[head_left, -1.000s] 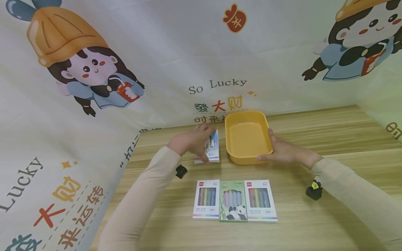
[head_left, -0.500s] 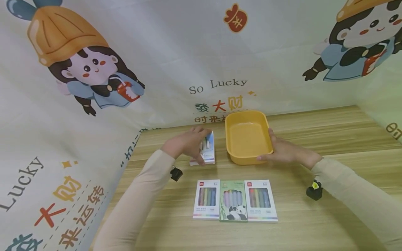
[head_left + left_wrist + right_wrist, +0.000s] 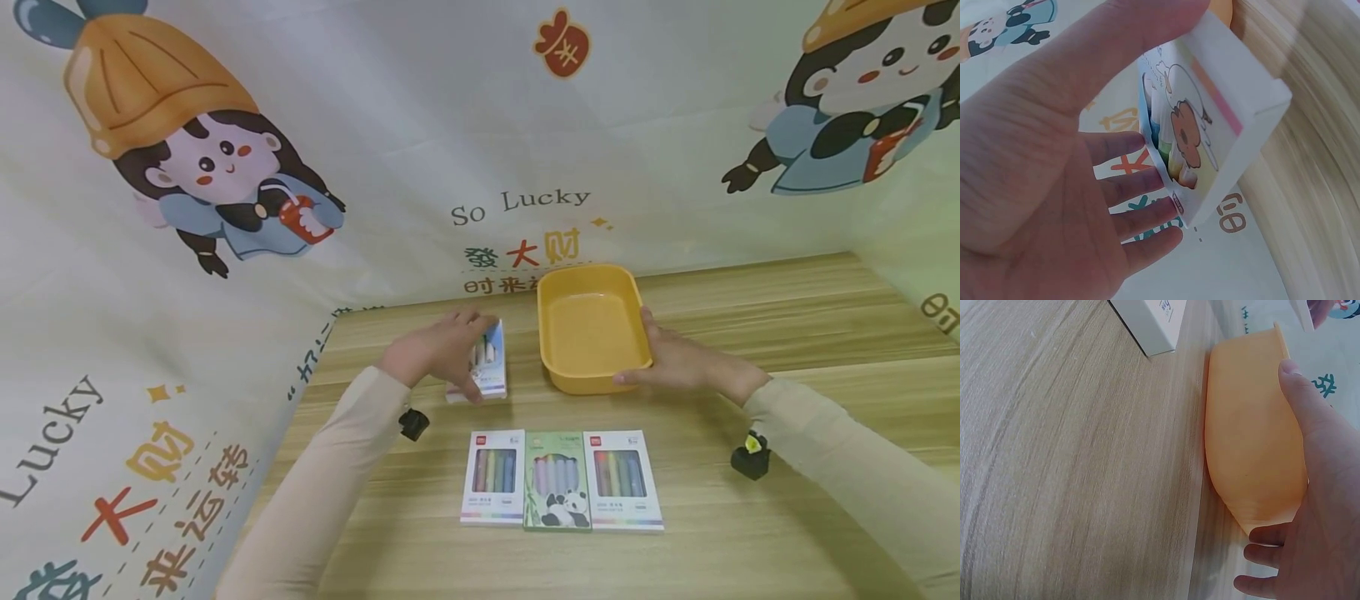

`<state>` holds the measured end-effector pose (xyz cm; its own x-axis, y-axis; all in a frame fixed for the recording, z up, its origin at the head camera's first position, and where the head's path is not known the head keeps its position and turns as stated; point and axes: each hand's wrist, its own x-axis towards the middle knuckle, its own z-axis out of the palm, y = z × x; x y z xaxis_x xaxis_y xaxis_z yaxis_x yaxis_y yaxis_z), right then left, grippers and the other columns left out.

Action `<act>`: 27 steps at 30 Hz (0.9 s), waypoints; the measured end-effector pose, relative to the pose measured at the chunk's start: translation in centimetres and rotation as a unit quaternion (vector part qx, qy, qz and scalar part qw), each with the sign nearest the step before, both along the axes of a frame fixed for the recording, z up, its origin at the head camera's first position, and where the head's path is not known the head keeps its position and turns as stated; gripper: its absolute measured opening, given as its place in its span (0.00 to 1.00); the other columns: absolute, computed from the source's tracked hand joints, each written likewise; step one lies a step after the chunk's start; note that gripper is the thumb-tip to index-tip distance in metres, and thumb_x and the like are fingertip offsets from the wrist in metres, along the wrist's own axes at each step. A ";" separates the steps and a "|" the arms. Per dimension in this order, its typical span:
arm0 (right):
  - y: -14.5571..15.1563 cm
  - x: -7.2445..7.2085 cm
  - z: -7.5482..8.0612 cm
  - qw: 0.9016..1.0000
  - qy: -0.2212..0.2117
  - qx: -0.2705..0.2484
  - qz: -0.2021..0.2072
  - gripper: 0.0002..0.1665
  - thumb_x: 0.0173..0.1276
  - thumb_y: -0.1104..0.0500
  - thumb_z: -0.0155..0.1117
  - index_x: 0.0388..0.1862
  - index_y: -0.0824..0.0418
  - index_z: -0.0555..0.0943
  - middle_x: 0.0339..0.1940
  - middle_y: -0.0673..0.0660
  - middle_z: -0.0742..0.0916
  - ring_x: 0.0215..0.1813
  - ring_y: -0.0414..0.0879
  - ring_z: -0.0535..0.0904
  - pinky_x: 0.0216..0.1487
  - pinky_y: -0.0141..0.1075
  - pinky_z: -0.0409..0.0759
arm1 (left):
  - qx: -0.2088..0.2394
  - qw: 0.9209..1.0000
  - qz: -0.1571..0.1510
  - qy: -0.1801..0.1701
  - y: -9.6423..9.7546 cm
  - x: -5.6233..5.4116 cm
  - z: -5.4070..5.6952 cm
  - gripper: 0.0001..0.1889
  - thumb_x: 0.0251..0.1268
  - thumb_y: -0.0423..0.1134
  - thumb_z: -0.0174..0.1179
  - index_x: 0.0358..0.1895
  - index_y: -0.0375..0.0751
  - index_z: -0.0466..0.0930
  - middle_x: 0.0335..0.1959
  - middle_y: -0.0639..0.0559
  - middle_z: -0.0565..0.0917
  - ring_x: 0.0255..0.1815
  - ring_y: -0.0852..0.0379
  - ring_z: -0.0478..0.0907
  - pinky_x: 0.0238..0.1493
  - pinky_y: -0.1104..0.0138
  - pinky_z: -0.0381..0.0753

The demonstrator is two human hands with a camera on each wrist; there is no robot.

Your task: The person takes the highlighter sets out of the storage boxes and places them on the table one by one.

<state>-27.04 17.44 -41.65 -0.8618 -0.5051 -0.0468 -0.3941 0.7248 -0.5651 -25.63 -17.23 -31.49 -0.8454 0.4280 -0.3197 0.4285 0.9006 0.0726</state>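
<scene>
My left hand [image 3: 433, 354] grips a flat box of coloured pens [image 3: 1200, 119] by its two ends, thumb on the near end and fingertips at the far one. Pens show through the box's window, with a cartoon printed beside it; in the head view the hand covers much of its left part. To its right stands a yellow plastic bin [image 3: 592, 337] with nothing in it. My right hand [image 3: 678, 354] grips that bin at its right side, the thumb [image 3: 1300, 387] at the near rim and the other fingers round the side.
Nearer on the wooden table [image 3: 720, 542] lie three pen boxes side by side: a white one [image 3: 492, 507], a green one with a panda [image 3: 557, 479] and another white one [image 3: 626, 507]. A printed cloth [image 3: 405, 167] hangs behind the table.
My left hand has moved left and slightly nearer with the pen box, widening the gap to the bin. The right hand and the bin have stayed in place.
</scene>
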 end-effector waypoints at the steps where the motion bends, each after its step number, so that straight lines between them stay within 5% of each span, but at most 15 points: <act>1: 0.0 0.0 0.0 1.000 -0.002 0.003 -0.001 0.77 0.61 0.29 0.64 0.77 0.74 0.27 0.76 0.77 0.61 0.74 0.70 0.65 0.72 0.64 0.66 | 0.001 1.000 0.002 -0.003 -0.1 0.1 0.0 0.65 0.38 0.51 0.81 0.80 0.49 0.46 0.79 0.43 0.56 0.79 0.41 0.54 0.77 0.44 0.62; 22: -0.1 0.3 0.3 1.000 -0.011 0.024 -0.014 0.77 0.61 0.26 0.61 0.77 0.73 0.26 0.77 0.78 0.58 0.75 0.71 0.63 0.72 0.65 0.65 | 0.016 1.000 0.004 -0.004 -2.0 1.0 -0.4 0.65 0.39 0.50 0.81 0.80 0.45 0.46 0.77 0.41 0.57 0.75 0.42 0.57 0.75 0.46 0.66; 27: -0.1 0.1 0.0 1.000 0.001 0.017 -0.009 0.77 0.60 0.28 0.63 0.77 0.74 0.27 0.73 0.78 0.66 0.68 0.66 0.73 0.70 0.64 0.69 | 0.018 1.000 0.003 -0.004 -2.5 1.1 -0.5 0.65 0.39 0.49 0.81 0.80 0.45 0.46 0.77 0.40 0.58 0.74 0.41 0.58 0.74 0.47 0.67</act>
<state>-26.98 17.38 -41.64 -0.8704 -0.4885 -0.0617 -0.3825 0.7497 -0.5401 -24.49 -19.70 -32.01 -0.8455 0.4340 -0.3110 0.4223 0.9000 0.1078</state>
